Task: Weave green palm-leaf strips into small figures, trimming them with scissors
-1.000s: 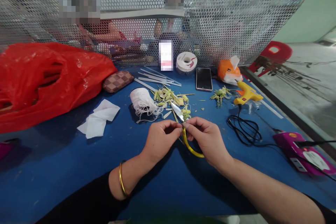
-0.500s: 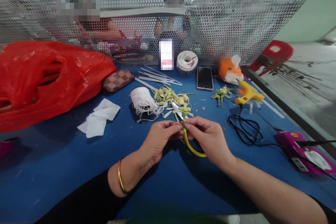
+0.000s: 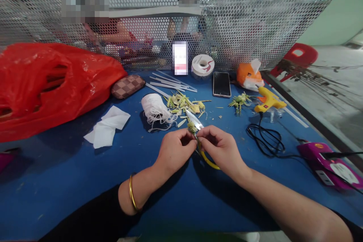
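Observation:
A small yellow-green plant piece [image 3: 192,127] with a thin stem stands up from between my fingertips. My left hand [image 3: 176,147] is closed, pinching its stem with thumb and forefinger. My right hand [image 3: 224,151] meets it from the other side, thumb and forefinger pinched on the same stem, which the fingers partly cover. Beneath both hands lies a pair of scissors [image 3: 196,121], its blades pointing away and its yellow handle partly hidden by my right hand. Just beyond is a heap of yellow-green leaf scraps [image 3: 181,102].
Left of the scraps stands white string [image 3: 154,107], with tissues [image 3: 109,126] and a red bag [image 3: 56,87] farther left. Glue sticks [image 3: 167,83], a ribbon roll [image 3: 203,64] and a phone [image 3: 221,84] lie behind. At right are a yellow glue gun [image 3: 269,100] and a purple power strip [image 3: 329,164].
The top of the plant piece has tipped left and toward me, uncovering more of the scissor blades. My left hand has turned slightly; my right hand has barely moved.

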`<state>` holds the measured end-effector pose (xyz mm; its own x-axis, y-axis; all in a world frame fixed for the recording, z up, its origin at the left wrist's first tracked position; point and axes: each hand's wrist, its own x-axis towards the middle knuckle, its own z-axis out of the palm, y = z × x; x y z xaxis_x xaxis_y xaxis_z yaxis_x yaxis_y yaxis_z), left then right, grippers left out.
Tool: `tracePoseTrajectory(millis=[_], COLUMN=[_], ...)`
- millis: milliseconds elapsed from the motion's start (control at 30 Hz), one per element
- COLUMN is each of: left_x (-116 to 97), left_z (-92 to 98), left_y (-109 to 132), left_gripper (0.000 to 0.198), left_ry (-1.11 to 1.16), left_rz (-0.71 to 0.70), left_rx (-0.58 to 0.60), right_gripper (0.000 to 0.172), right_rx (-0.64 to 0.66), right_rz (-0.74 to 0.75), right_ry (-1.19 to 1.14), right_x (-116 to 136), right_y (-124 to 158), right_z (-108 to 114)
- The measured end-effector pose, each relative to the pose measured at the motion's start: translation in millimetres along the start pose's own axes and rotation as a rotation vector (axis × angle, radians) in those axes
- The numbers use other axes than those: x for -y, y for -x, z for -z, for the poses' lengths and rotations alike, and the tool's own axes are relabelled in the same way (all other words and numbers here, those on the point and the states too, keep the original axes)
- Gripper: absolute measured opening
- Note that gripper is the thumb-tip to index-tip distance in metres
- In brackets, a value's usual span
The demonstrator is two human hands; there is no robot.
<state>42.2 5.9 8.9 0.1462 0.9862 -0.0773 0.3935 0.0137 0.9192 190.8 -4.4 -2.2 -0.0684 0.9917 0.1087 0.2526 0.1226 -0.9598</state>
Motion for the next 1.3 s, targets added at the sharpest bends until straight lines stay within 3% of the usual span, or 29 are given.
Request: tracePoseTrajectory(millis=[100,233,333,467,533,900,1067,1300], left_x=[-1,-2,-2,1,2,0,0,1], left_z=[1.7,2.5,1.7,-0.5,-1.2,0.4,2.5,1.9], left_y=[2,3,1,-1,-2,-4,-4,-4], left_gripper=[0.010,0.012,0.010,0.017,0.022,0.028,0.027,0.027], left_ry=[-0.173,-0.205,0.008,0.546,0.697,0.778,0.790,0.827], left_rz=[-0.046,-0.076,-0.027,0.215,0.304,0.330,0.332,0.388], left_rx=[-0.025,-0.026,-0.018,0.034,0.045,0.083,0.082,0.012], right_gripper=[0.009,0.005,0.008,0.015,0.020,0.033,0.033,0.015], right_rx=[-0.005,0.000,0.026,0.056,0.079,0.218,0.218,0.131], right_rz=[0.075,0.027,-0.078,-0.208,-0.258,-0.465,-0.416,-0.165], right_ry=[0.087,0.076,-0.046,-0.198,-0.236,-0.558,-0.543,-0.191], right_x=[-2,-2,0,4,6,10,10,3], right_y=[1,1,-2,-4,-5,-5,-6,-2], right_z=[0,-1,-2,-3,-3,1,2,-4])
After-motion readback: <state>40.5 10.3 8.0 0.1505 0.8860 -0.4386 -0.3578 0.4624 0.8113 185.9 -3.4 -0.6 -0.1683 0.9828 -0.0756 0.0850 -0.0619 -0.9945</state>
